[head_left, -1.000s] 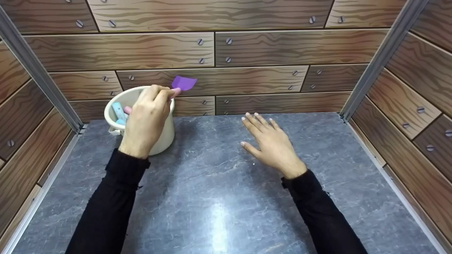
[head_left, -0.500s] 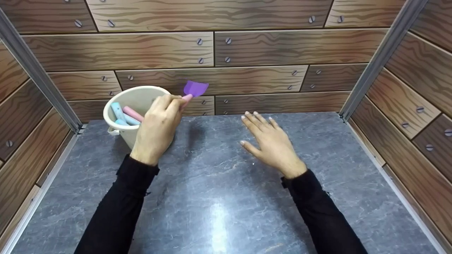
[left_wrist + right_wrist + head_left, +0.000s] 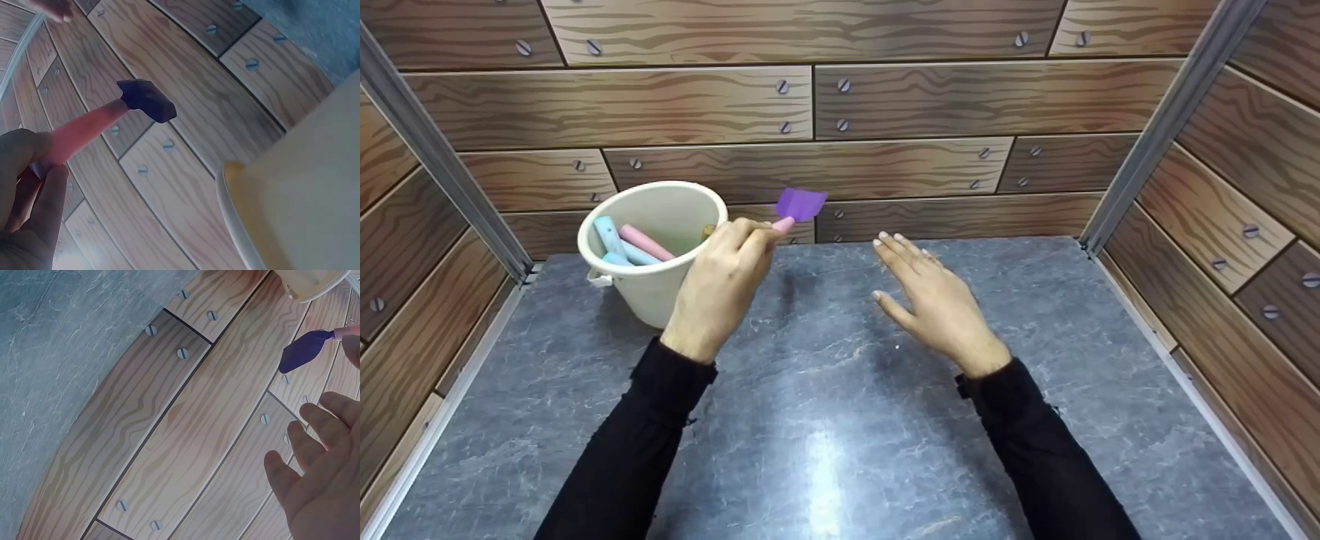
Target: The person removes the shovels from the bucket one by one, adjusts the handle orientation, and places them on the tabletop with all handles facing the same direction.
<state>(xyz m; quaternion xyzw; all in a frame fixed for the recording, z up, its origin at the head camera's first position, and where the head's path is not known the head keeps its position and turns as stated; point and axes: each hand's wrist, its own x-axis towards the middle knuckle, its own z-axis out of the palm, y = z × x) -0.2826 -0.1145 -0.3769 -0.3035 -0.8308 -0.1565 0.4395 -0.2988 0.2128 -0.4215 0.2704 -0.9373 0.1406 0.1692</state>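
Note:
My left hand grips a small toy shovel by its pink handle, thumb and fingers around the handle's end. The shovel's purple blade points away to the right, above the table. In the left wrist view the pink handle and dark purple blade show plainly. Just left of that hand stands a cream bucket. Inside it lie a pink handle and several light blue handles; their far ends are hidden. My right hand holds nothing, its fingers extended above the table.
The grey marbled table is enclosed by wood-patterned walls at the back and sides. Metal posts stand at the back corners. A yellowish thing shows at the bucket's inner right side; its kind is unclear.
My left hand has carried the toy shovel out from over the bucket, to the right and slightly nearer. The bucket's contents are now better exposed. My right hand has stayed nearly still.

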